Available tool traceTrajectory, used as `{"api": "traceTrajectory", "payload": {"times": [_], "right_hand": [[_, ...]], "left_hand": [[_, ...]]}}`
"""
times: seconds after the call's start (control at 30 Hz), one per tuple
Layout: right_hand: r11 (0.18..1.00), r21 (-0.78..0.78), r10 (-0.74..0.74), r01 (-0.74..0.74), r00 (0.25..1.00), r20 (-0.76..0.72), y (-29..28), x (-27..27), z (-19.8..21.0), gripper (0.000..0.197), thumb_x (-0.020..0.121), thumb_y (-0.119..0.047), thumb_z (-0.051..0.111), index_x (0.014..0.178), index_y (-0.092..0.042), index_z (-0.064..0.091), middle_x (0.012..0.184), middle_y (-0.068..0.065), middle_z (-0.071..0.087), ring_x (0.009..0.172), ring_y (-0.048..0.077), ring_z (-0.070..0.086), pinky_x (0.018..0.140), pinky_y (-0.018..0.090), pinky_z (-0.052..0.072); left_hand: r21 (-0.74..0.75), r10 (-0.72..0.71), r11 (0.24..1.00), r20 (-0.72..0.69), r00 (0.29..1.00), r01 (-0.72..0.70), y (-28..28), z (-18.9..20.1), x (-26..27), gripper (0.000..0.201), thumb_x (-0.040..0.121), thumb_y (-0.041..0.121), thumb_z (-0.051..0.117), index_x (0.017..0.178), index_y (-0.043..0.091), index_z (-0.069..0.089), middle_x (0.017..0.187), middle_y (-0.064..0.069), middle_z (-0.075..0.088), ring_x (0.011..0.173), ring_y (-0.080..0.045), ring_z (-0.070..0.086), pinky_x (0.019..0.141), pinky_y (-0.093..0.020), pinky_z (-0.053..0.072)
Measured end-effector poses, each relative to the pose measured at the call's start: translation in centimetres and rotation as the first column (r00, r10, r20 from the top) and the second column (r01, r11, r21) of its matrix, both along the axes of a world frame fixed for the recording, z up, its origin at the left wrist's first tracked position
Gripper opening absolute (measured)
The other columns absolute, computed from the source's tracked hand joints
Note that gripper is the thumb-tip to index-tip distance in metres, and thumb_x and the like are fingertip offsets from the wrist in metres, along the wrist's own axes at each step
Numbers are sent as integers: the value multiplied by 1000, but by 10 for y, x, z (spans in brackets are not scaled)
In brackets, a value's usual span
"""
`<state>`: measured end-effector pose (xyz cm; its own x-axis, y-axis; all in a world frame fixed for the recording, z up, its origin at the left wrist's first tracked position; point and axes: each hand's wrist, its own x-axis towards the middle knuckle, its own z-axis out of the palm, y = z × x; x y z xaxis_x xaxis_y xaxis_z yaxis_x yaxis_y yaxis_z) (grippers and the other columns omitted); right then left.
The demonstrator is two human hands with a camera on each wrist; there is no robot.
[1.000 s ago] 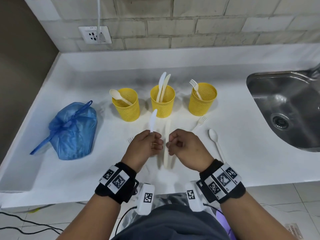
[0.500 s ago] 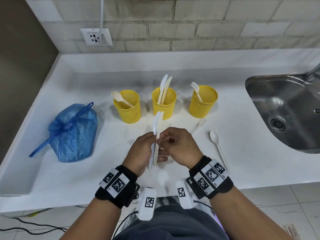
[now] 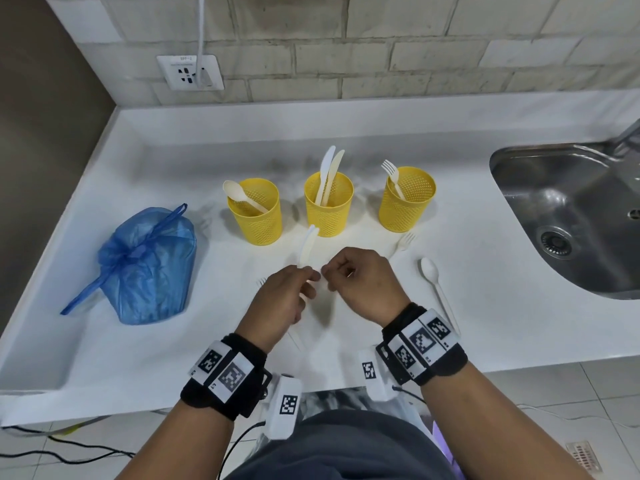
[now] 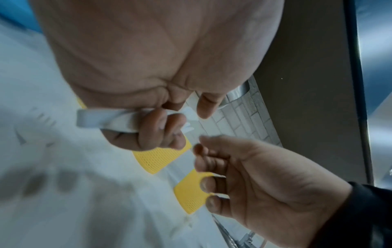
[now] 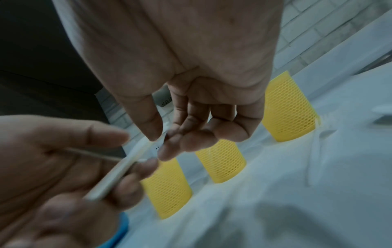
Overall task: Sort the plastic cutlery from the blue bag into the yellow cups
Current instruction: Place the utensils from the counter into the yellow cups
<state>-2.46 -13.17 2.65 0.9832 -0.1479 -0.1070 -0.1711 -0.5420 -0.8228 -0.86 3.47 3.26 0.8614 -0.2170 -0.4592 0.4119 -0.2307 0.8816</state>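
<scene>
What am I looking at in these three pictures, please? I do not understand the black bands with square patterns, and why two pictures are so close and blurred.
No robot here: a person works with two bare hands. The patterned bands carry small cameras. The wide picture comes from a head camera; each close picture looks along one wrist at the fingers.

The left hand holds two white plastic knives together. The right hand is close beside it with curled fingers; whether it touches them is unclear.

On the white counter stand three yellow cups: the left cup holds a spoon, the middle cup two knives, the right cup a fork. A tied blue bag, a loose spoon and loose fork lie nearby. A steel sink is on the right.
</scene>
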Motion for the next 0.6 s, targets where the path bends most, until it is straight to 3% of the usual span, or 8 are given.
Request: {"api": "traceTrajectory", "payload": {"times": [0.1, 0.17, 0.27, 0.37, 0.43, 0.6], "right_hand": [[994, -106, -14, 10, 999, -41, -22, 5, -5, 8, 89, -26, 67, 82, -22, 68, 73, -3, 73, 75, 16, 68, 72, 30, 50], [985, -168, -40, 25, 995, -87, -37, 9, -11, 3, 90, -23, 65, 89, -21, 67, 75, -4, 72, 76, 16, 65, 71, 28, 44], [954, -298, -91, 41, 984, -154, -57, 16, -21, 13, 93, -24, 62, 105, -20, 64, 86, 1, 70, 86, 21, 61, 76, 29, 44], [926, -374, -134, 51, 971, -200, -71, 22, -29, 20, 94, -27, 59, 114, -23, 60, 84, 3, 66, 91, 28, 64, 83, 36, 52], [913, -404, -157, 56, 963, -221, -79, 25, -33, 24, 95, -28, 57, 119, -24, 57, 87, 3, 64, 95, 31, 65, 85, 39, 54], [891, -453, -170, 37, 951, -257, -85, 35, -38, 24, 98, -28, 53, 120, -21, 59, 108, 11, 67, 104, 35, 64, 88, 39, 53]], "left_hand": [[266, -90, 963, 130, 987, 53, 17, -5, 5, 24, 94, 29, 61, 75, 18, 51, 69, 7, 50, 63, -15, 46, 59, -32, 35], [440, -156, 895, 170, 973, 66, 27, -8, 7, 27, 92, 25, 64, 76, 16, 44, 73, 5, 49, 67, -16, 48, 60, -30, 35], [606, -216, 793, 174, 961, 69, 38, -16, 9, 27, 90, 24, 65, 77, 17, 43, 78, 3, 53, 68, -10, 49, 58, -27, 34], [680, -246, 729, 154, 957, 78, 40, -22, 7, 30, 90, 28, 68, 79, 19, 42, 80, 6, 52, 68, -9, 49, 62, -32, 34], [693, -256, 717, 151, 955, 82, 37, -26, 4, 29, 91, 33, 69, 87, 16, 46, 85, 5, 54, 75, -15, 52, 69, -30, 37], [737, -298, 671, 162, 941, 86, 29, -33, 1, 35, 92, 39, 70, 100, 13, 48, 95, 1, 57, 89, -23, 57, 78, -32, 44]]}}
